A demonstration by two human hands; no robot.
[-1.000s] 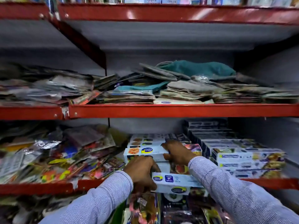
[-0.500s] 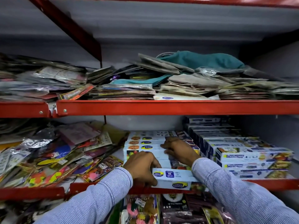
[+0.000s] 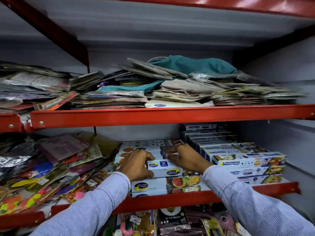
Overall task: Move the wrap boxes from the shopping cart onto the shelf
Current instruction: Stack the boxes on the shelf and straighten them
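A white wrap box [image 3: 164, 168] with blue and yellow logos lies on top of a stack of similar wrap boxes [image 3: 150, 186] on the lower red shelf [image 3: 170, 200]. My left hand [image 3: 136, 165] grips the box's left end. My right hand [image 3: 185, 158] rests on its far right side, fingers curled over the boxes behind. A second pile of wrap boxes [image 3: 242, 163] fills the shelf to the right. The shopping cart is out of view.
Loose colourful packets [image 3: 51, 167] crowd the left of the lower shelf. The upper red shelf [image 3: 153, 114] carries flat packets and a teal cloth bag [image 3: 192, 65]. More packaged goods [image 3: 170, 220] hang below the lower shelf. A grey wall [image 3: 298, 150] closes the right side.
Both hands have pushed the white box further in onto the stack, from overhanging the shelf edge to lying over the boxes. The camera view has tilted down and moved closer.
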